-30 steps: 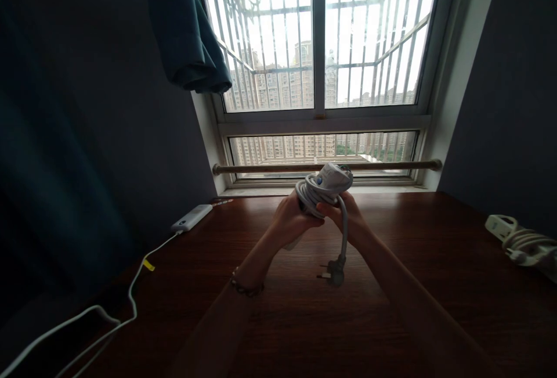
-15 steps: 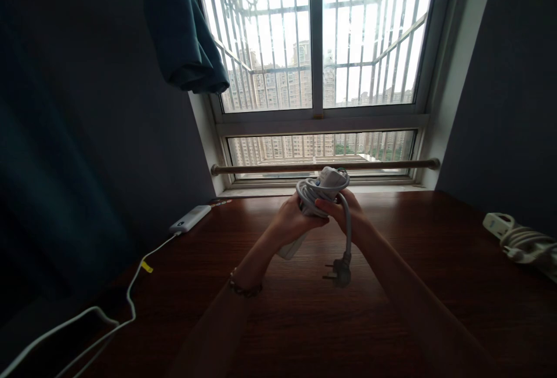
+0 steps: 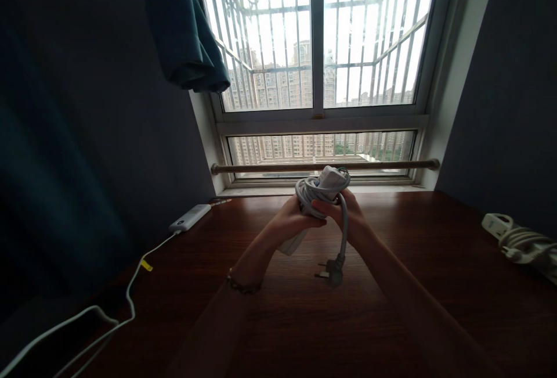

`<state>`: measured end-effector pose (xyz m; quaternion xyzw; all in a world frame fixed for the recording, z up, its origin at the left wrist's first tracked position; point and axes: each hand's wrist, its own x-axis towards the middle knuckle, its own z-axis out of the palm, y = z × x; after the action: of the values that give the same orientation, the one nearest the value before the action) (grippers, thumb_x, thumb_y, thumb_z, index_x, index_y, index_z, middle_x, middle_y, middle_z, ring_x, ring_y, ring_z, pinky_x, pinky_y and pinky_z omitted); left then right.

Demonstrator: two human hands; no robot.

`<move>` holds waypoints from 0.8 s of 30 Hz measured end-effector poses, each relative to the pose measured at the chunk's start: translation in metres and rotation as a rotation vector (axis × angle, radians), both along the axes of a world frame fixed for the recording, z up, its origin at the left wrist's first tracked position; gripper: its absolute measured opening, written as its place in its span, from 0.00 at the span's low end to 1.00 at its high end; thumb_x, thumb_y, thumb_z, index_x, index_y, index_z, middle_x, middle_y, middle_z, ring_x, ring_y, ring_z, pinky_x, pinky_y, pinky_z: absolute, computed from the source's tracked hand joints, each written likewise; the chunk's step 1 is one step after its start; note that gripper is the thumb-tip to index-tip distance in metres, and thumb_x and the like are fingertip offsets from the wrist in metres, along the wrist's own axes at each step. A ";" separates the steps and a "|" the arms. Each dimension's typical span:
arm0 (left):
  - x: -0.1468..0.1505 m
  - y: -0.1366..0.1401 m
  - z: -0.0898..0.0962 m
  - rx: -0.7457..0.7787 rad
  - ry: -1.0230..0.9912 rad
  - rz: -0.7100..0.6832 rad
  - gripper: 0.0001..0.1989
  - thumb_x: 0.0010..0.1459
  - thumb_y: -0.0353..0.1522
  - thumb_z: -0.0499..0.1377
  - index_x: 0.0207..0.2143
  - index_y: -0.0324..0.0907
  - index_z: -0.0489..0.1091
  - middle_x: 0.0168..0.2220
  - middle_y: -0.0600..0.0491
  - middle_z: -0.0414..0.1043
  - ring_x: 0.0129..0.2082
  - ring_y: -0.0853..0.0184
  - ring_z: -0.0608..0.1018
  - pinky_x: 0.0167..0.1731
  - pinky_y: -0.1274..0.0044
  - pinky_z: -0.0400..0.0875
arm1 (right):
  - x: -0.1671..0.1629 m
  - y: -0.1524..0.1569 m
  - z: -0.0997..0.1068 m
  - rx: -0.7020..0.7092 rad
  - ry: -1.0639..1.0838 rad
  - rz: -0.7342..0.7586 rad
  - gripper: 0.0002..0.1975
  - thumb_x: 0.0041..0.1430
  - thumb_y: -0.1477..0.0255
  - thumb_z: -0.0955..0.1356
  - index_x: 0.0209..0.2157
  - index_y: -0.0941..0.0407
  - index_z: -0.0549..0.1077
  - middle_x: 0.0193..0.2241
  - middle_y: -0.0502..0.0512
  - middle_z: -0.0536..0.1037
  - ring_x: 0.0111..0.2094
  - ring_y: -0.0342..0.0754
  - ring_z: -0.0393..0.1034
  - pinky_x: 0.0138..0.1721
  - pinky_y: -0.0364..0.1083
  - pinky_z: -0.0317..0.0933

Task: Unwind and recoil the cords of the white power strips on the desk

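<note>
Both my hands hold a white power strip point(image 3: 331, 177) up over the brown wooden surface, its grey cord point(image 3: 310, 191) wound in several loops around it. My left hand point(image 3: 290, 221) is closed around the strip and loops from the left; one end of the strip sticks out below that hand. From the right, my right hand point(image 3: 348, 215) grips the bundle, thumb laid across the loops. A free length of cord hangs down beside the right hand and ends in a grey plug point(image 3: 335, 272), its metal pins pointing left. Fingers behind the bundle are hidden.
A second power strip point(image 3: 498, 224) with its cord wrapped round it lies at the right edge. On the left sits a white device point(image 3: 190, 218) with a white cable point(image 3: 130, 294). A barred window, a horizontal rail point(image 3: 270, 168) and a blue curtain point(image 3: 183, 47) are beyond.
The hanging plug has swung slightly to the left and turned. Both hands keep their hold on the power strip, almost in the same place.
</note>
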<state>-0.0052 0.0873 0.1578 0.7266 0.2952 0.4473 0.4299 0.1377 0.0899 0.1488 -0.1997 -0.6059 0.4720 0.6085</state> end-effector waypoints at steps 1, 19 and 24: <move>0.000 0.000 0.001 -0.026 -0.018 0.013 0.29 0.37 0.24 0.65 0.46 0.35 0.69 0.44 0.47 0.73 0.46 0.57 0.74 0.48 0.68 0.66 | -0.001 -0.002 0.001 -0.001 0.005 0.002 0.15 0.40 0.68 0.75 0.32 0.58 0.74 0.33 0.55 0.76 0.35 0.51 0.69 0.32 0.47 0.62; 0.013 -0.004 -0.011 0.188 0.327 0.279 0.19 0.44 0.29 0.59 0.42 0.39 0.68 0.37 0.52 0.73 0.35 0.63 0.73 0.32 0.76 0.66 | 0.010 0.002 0.011 -0.209 0.140 0.115 0.15 0.37 0.73 0.76 0.28 0.60 0.71 0.23 0.50 0.74 0.26 0.44 0.68 0.27 0.42 0.61; 0.018 -0.020 -0.004 0.285 0.460 0.466 0.13 0.46 0.30 0.57 0.38 0.42 0.67 0.32 0.54 0.72 0.29 0.66 0.72 0.26 0.77 0.62 | 0.012 -0.004 0.017 -0.207 0.139 0.143 0.13 0.38 0.72 0.75 0.27 0.60 0.72 0.25 0.51 0.75 0.26 0.45 0.68 0.27 0.43 0.62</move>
<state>0.0128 0.0669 0.1535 0.7743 0.4765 0.3947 0.1329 0.1495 0.0855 0.1653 -0.1845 -0.5230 0.5869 0.5900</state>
